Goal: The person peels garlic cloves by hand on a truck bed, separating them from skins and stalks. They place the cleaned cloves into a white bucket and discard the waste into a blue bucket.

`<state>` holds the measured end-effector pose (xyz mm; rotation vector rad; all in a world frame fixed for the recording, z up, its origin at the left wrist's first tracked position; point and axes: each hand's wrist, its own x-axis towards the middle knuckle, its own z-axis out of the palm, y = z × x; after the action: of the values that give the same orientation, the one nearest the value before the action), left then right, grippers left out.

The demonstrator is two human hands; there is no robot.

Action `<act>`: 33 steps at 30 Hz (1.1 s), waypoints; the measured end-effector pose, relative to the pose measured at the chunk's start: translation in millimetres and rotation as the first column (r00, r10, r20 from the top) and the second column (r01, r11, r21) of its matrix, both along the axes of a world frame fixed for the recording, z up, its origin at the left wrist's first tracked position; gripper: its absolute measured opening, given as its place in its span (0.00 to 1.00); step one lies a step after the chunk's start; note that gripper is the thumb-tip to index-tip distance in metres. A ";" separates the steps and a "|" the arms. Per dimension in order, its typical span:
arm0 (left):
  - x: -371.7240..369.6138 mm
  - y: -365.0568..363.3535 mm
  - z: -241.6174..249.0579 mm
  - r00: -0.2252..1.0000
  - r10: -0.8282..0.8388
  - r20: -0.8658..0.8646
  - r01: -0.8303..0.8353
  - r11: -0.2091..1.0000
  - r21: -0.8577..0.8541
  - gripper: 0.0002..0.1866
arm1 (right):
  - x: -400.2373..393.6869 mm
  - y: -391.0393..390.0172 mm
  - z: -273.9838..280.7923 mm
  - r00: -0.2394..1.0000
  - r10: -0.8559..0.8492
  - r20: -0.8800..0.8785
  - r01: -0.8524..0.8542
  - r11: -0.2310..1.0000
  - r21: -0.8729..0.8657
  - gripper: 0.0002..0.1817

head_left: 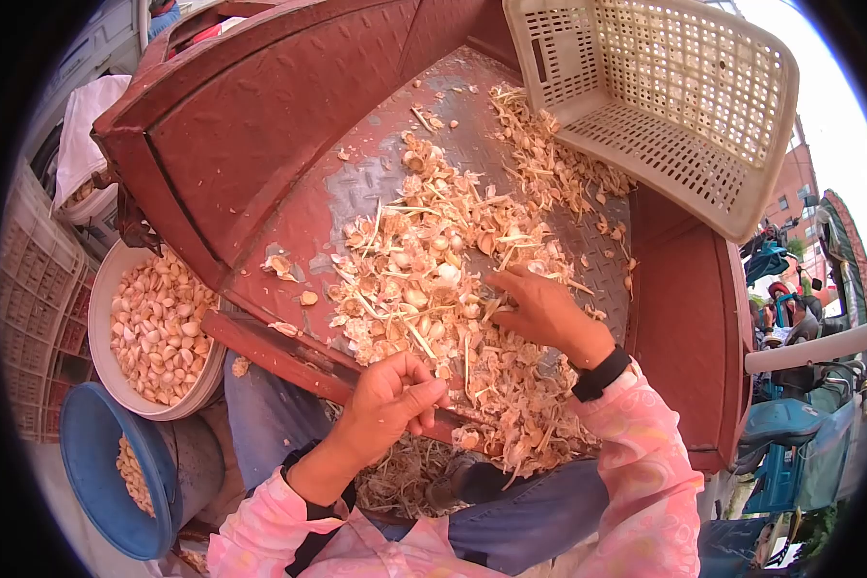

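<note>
A pile of garlic cloves, skins and dry stalks (419, 255) lies on the metal bed of a red cart (356, 193). My right hand (539, 310) reaches into the right side of this pile, palm down, its fingers apart and touching the skins. Near the bed's front edge is my left hand (392, 400), raised a little, with its fingers curled and the thumb against them. Whatever it may hold is too small to make out. A whitish bulb (446, 275) sits just left of my right fingertips.
A white bucket of cloves (164, 332) stands at the left, above a blue bucket (116, 472) with some cloves inside. A tilted beige plastic crate (665, 106) rests at the bed's back right. Stacked crates (39, 308) stand far left; parked vehicles are at the right.
</note>
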<state>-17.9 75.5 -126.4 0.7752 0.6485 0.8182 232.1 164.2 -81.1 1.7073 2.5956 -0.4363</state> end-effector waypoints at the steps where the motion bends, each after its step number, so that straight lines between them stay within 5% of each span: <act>1: 2.6 0.1 -2.9 1.000 0.009 0.020 -0.008 1.000 -0.014 0.08 | 6.2 -7.6 1.8 1.000 0.010 0.025 -0.011 0.998 0.066 0.24; 4: 9.4 0.3 -0.1 0.999 0.028 0.034 -0.027 0.999 -0.043 0.09 | 11.1 -18.0 5.0 0.999 0.027 0.032 -0.034 0.971 0.237 0.16; 7: 17.1 -1.4 7.1 0.999 0.000 0.040 0.003 0.997 -0.081 0.09 | -7.4 -7.8 -6.4 0.984 0.058 -0.168 -0.029 0.985 0.167 0.11; 12: 6.5 1.4 10.8 0.997 -0.025 -0.077 0.023 0.999 -0.027 0.10 | -31.8 3.0 -25.6 0.992 -0.009 -0.126 0.028 0.989 0.146 0.08; 15: 3.7 3.4 7.9 0.998 0.008 -0.061 -0.009 1.000 -0.028 0.11 | -24.5 -4.0 -17.7 0.891 -0.208 -0.404 0.142 0.972 -0.188 0.06; 18: 17.6 7.5 7.4 0.997 0.062 0.040 -0.057 0.992 -0.113 0.14 | -19.1 -24.9 -25.9 0.647 -0.338 -0.684 0.127 0.932 -0.340 0.06; 21: 32.1 12.4 -1.1 0.978 0.083 0.191 -0.022 0.953 -0.303 0.19 | -34.7 -46.1 -8.7 0.581 -0.198 -0.790 -0.053 0.959 -0.279 0.05; 22: 35.6 14.4 -6.8 0.966 0.090 0.242 0.003 0.934 -0.357 0.20 | -38.5 -46.4 -1.1 0.638 -0.155 -0.755 -0.104 0.953 -0.283 0.06; 25: 34.2 16.3 -13.1 0.951 0.118 0.285 0.022 0.896 -0.443 0.15 | -34.2 -15.3 -14.9 0.660 -0.290 -0.694 0.216 0.957 -0.194 0.05; 26: 31.0 16.8 -12.6 0.949 0.125 0.290 0.019 0.894 -0.448 0.14 | -30.5 2.9 -22.5 0.721 -0.223 -0.656 0.276 0.961 -0.022 0.06; 29: 18.2 18.8 1.5 0.953 0.151 0.262 -0.028 0.907 -0.421 0.10 | -35.6 38.5 -32.7 0.924 -0.078 -0.375 0.162 0.967 0.198 0.08; 33: -2.9 22.9 4.1 0.958 0.179 0.224 -0.094 0.934 -0.346 0.09 | -40.4 38.1 -37.9 0.950 -0.023 -0.311 0.085 0.979 0.185 0.08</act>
<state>-20.9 98.5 -122.3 0.3124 0.5953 0.8896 191.7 202.3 -119.0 1.9150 2.9010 -0.4991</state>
